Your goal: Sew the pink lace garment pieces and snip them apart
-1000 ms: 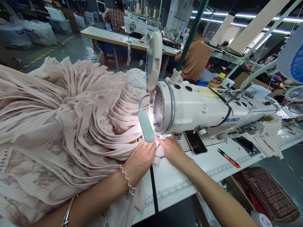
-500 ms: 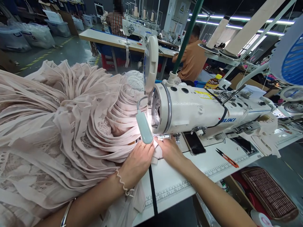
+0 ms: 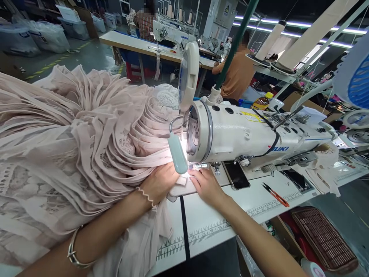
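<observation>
A white sewing machine [image 3: 230,132] lies across the table, its needle area lit and partly hidden by a pale green lamp [image 3: 177,154]. My left hand [image 3: 164,180] is left of the needle area, on the pale pink fabric, its fingertips partly behind the lamp; what they grip cannot be made out. My right hand [image 3: 206,185] rests just right of the lit spot, fingers bent and slightly apart, fingertips at a small fabric edge [image 3: 182,179]. A large heap of pale pink lace fabric [image 3: 106,150] fills the left side and hangs over the table's front edge.
A phone [image 3: 236,175] lies beside the machine's base, with orange-handled snips [image 3: 275,194] to its right. A round magnifier [image 3: 188,75] stands above the machine head. Behind are another sewing table [image 3: 129,44] and two people. A woven brown seat [image 3: 324,236] is at the lower right.
My left hand has moved left and slightly back, away from my right hand, exposing more of the fabric edge and machine plate. The view has shifted slightly.
</observation>
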A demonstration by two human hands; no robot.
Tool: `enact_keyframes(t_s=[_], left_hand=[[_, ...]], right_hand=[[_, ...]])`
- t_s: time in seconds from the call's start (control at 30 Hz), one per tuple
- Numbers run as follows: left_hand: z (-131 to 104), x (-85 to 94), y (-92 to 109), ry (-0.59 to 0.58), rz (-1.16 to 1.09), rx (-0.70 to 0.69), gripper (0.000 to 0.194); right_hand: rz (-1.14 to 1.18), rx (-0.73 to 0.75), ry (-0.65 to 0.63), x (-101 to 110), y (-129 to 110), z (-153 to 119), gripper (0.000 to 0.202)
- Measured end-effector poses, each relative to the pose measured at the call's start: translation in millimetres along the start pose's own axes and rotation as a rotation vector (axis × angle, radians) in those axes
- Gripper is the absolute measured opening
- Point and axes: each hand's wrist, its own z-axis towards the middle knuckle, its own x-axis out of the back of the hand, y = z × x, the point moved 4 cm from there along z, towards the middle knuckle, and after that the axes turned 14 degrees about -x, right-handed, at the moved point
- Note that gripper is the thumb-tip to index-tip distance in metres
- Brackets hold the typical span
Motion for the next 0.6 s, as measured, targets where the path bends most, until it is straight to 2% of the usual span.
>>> enact_keyframes(t_s=[0.13, 0.33, 0.47, 0.6], left_hand=[[-6.0, 1.8, 11.6, -0.013, 0.142, -0.128, 0.03], [-2.7, 3.4, 7.8, -0.001, 0.126, -0.03, 0.027], [-2.1, 4.4, 11.9, 0.06, 0.078, -0.034, 0.024], [-2.1, -2.6, 14.4, -0.032, 0.056, 0.014, 0.023]], right_hand=[[-0.023, 0.007, 0.046, -1.3, -0.6, -0.9, 0.023], [-0.011, 0.092, 0.106, 0.0, -5.7, -3.3, 0.027], [-0.014, 0.114, 0.101, 7.0, -10.0, -4.8, 0.028], [-0.009, 0.103, 0.068, 9.1, -10.2, -5.3, 0.039]])
